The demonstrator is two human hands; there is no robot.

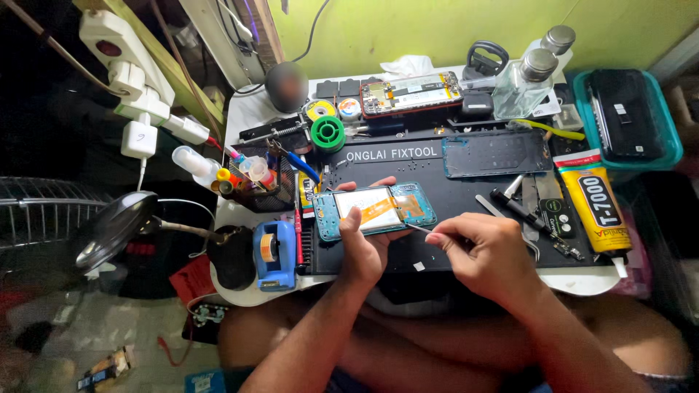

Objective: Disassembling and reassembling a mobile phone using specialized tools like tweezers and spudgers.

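Phone frame (375, 209) sits in left hand (362, 247) grip; right hand (486, 255) pinches tweezers (420, 229); teal tray (673, 149) holds a black phone (626, 115).

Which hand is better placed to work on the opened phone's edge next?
Probably the right hand: it pinches a thin metal tool whose tip already meets the opened phone. The left hand is busy gripping the phone.

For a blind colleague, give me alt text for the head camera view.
A left hand holds an opened teal phone over a black work mat while the right hand touches a thin metal tool to it. Tools, a yellow glue tube and another opened phone surround them.
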